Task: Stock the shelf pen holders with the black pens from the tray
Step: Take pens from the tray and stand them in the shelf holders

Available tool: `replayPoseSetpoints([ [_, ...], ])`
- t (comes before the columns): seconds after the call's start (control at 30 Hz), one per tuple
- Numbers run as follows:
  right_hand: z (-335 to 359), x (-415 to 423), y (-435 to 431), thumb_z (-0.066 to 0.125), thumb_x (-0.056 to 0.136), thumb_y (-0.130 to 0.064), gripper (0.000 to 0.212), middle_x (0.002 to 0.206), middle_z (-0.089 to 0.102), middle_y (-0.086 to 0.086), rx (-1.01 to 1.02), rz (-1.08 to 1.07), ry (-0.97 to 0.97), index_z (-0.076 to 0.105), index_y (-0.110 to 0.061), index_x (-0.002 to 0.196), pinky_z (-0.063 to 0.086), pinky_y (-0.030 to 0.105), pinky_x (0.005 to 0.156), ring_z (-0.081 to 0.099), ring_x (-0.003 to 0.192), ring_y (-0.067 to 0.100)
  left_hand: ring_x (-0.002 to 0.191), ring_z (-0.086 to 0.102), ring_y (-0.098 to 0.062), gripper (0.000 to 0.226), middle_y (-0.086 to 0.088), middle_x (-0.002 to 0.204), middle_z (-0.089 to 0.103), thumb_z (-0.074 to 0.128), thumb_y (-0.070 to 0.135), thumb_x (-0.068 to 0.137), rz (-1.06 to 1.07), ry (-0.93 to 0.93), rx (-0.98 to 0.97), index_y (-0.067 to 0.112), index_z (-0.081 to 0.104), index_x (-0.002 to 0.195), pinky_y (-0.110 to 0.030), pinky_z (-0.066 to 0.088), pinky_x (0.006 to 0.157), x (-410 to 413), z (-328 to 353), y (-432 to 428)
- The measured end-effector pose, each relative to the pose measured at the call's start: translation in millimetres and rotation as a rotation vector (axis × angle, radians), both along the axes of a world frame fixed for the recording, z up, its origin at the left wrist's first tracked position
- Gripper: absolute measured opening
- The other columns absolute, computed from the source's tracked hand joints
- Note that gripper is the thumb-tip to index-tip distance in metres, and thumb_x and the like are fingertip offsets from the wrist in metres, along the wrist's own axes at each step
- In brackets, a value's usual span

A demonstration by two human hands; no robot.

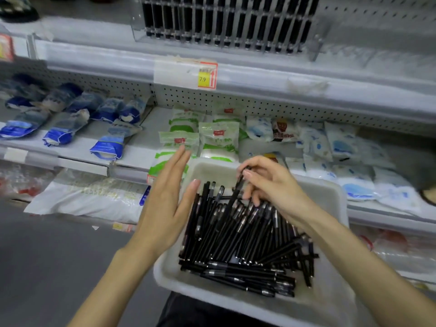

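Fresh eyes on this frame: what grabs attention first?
The heap of black pens filling the white tray at bottom centre dominates. Above it, the right hand pinches one pen tilted up out of the pile, while the left hand is held open and flat at the tray's left edge. On the upper shelf, a clear pen holder stands packed with upright black pens.

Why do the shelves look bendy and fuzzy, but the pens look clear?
Head view: the wide-angle lens bends the shelf edge; the blue packets at left are smeared by blur; the black pens in the tray look sharper and evenly lit.
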State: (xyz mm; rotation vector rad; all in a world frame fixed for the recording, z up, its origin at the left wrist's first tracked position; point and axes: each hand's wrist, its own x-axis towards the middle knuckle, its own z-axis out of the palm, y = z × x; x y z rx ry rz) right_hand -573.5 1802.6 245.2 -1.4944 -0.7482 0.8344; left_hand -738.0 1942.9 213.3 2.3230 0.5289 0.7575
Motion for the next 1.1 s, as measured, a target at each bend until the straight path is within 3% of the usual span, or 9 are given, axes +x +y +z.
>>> replayPoseSetpoints([
  [0.1, 63, 20, -13, 0.055, 0.085, -0.014, 0.01, 0.09, 0.068, 0.01, 0.187, 0.011, 0.037, 0.059, -0.009, 0.093, 0.05, 0.021, 0.05, 0.065, 0.061, 0.018, 0.142, 0.024, -0.004, 0.056, 0.005, 0.155, 0.029, 0.032, 0.042, 0.099, -0.049, -0.172, 0.133, 0.014, 0.036, 0.146, -0.018, 0.017, 0.115, 29, 57, 5],
  [0.2, 124, 36, -24, 0.063, 0.073, -0.015, 0.019, 0.086, 0.072, 0.008, 0.279, -0.048, -0.116, 0.06, -0.009, 0.091, 0.051, 0.019, 0.056, 0.064, 0.062, 0.014, 0.142, 0.024, -0.006, 0.056, 0.003, 0.155, 0.029, 0.03, 0.044, 0.099, -0.101, -0.239, 0.26, 0.014, 0.035, 0.147, -0.022, 0.018, 0.116, 60, 107, 11],
  [0.37, 214, 59, -36, 0.067, 0.069, -0.019, 0.023, 0.085, 0.074, 0.003, 0.416, -0.193, -0.448, 0.062, -0.014, 0.091, 0.045, 0.016, 0.054, 0.06, 0.063, 0.008, 0.14, 0.027, -0.012, 0.066, -0.001, 0.154, 0.031, 0.022, 0.055, 0.097, -0.14, -0.134, 0.605, 0.014, 0.035, 0.147, -0.023, 0.016, 0.114, 111, 171, 19],
  [0.5, 257, 86, -30, 0.065, 0.086, -0.014, 0.011, 0.088, 0.075, -0.005, 0.4, -0.309, -0.689, 0.064, -0.017, 0.097, 0.046, 0.015, 0.059, 0.064, 0.074, 0.0, 0.138, 0.031, -0.015, 0.072, -0.003, 0.15, 0.038, 0.015, 0.058, 0.094, -0.118, -0.012, 0.746, 0.013, 0.038, 0.145, -0.023, 0.009, 0.112, 143, 189, 25],
  [0.63, 270, 116, -12, 0.063, 0.088, -0.008, 0.01, 0.09, 0.075, 0.0, 0.421, -0.375, -0.74, 0.064, -0.016, 0.095, 0.056, 0.023, 0.071, 0.069, 0.093, 0.01, 0.132, 0.042, -0.017, 0.07, -0.002, 0.143, 0.048, 0.017, 0.057, 0.094, -0.118, 0.035, 0.753, 0.013, 0.044, 0.142, -0.027, 0.018, 0.109, 160, 184, 32],
  [0.77, 264, 138, 5, 0.066, 0.086, -0.005, 0.01, 0.095, 0.07, 0.013, 0.455, -0.441, -0.709, 0.066, -0.014, 0.091, 0.057, 0.025, 0.068, 0.069, 0.093, 0.018, 0.119, 0.053, -0.019, 0.063, -0.003, 0.129, 0.058, 0.022, 0.052, 0.098, -0.13, 0.03, 0.753, 0.01, 0.053, 0.133, -0.031, 0.037, 0.101, 168, 175, 37],
  [0.83, 259, 145, 12, 0.067, 0.086, -0.006, 0.01, 0.095, 0.069, 0.01, 0.458, -0.453, -0.684, 0.065, -0.015, 0.09, 0.056, 0.024, 0.066, 0.068, 0.092, 0.017, 0.114, 0.055, -0.018, 0.061, -0.003, 0.124, 0.059, 0.024, 0.051, 0.098, -0.137, 0.021, 0.775, 0.01, 0.055, 0.131, -0.032, 0.044, 0.096, 168, 173, 39],
  [1.1, 250, 162, 26, 0.066, 0.088, -0.012, 0.01, 0.099, 0.07, 0.007, 0.34, -0.457, -0.711, 0.066, -0.021, 0.091, 0.054, 0.017, 0.062, 0.067, 0.095, 0.017, 0.114, 0.053, -0.017, 0.059, -0.002, 0.125, 0.058, 0.027, 0.051, 0.099, -0.149, 0.012, 0.812, 0.011, 0.053, 0.133, -0.033, 0.044, 0.096, 171, 169, 45],
])
